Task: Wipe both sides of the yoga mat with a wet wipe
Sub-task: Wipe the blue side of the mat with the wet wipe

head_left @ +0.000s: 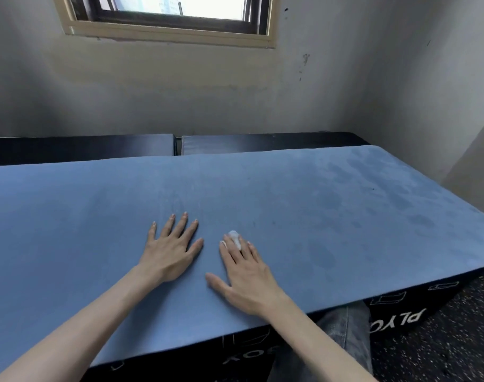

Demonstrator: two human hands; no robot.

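Pressing wet wipe (pixel 234 238) under right hand (pixel 247 274) | left hand (pixel 170 250) flat on yoga mat (pixel 318 194)

Yoga mat (pixel 262 188) is looking matt blue w/ a fine suede-like nap – darker blotchy patches are showing toward the right end, looking damp. Wet wipe (pixel 234 238) is showing as a small white wad of soft fibrous stuff under the right hand's (pixel 249 274) fingers. Black boxes (pixel 400 310) under the mat are showing a smooth, faintly shiny skin w/ white print. Wall (pixel 235 92) is looking like matt plaster, scuffed & stained. Window frame (pixel 169 34) is looking painted, slightly glossy. Floor (pixel 442 340) – dark, speckled, grainy.
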